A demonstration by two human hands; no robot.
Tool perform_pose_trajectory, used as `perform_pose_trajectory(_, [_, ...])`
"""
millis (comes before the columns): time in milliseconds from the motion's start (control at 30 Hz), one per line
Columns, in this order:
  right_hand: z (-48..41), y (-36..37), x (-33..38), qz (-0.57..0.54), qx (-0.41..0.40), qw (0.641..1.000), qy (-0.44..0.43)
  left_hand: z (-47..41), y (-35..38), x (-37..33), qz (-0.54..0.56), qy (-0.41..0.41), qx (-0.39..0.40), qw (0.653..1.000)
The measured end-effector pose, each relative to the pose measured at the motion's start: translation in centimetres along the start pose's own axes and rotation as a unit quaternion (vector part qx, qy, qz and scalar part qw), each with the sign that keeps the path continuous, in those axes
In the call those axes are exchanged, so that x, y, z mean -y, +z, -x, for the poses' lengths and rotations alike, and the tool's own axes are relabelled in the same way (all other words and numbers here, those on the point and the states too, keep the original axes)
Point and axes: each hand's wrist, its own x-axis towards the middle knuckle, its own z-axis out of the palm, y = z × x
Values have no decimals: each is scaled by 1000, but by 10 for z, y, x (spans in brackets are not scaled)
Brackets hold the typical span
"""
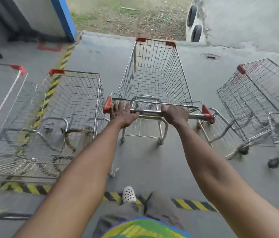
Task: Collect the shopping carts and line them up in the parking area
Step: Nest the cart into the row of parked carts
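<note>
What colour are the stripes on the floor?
Yellow and black, seen in the head view on the floor stripes.

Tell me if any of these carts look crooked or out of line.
Yes. The cart on the right sits angled, turned away from the middle cart that both hands hold by the handle. The left cart points roughly the same way as the middle one.

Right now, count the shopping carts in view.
4. One held by both hands in the middle, one just left of it, one at the far left edge, blurred, one at the right. Others may stand outside the frame.
</note>
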Motion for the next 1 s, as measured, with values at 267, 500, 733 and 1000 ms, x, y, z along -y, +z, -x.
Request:
perform_pose_trajectory(267, [89, 21, -28, 13, -26, 1000, 0, 81, 55, 10, 1, 9, -13, 1000])
perform_pose_trajectory(500, [172, 48, -59, 0, -44, 999, -4, 147, 109, 29, -63, 36, -30, 997])
perform_pose_trajectory(733, [260, 75, -70, -13, -112, 994, -10, 197, 149, 70, -120, 88, -56, 987])
perform_pose_trajectory(1000, [296, 98, -74, 0, -95, 995, -6, 236, 167, 89, -123, 95, -61, 986])
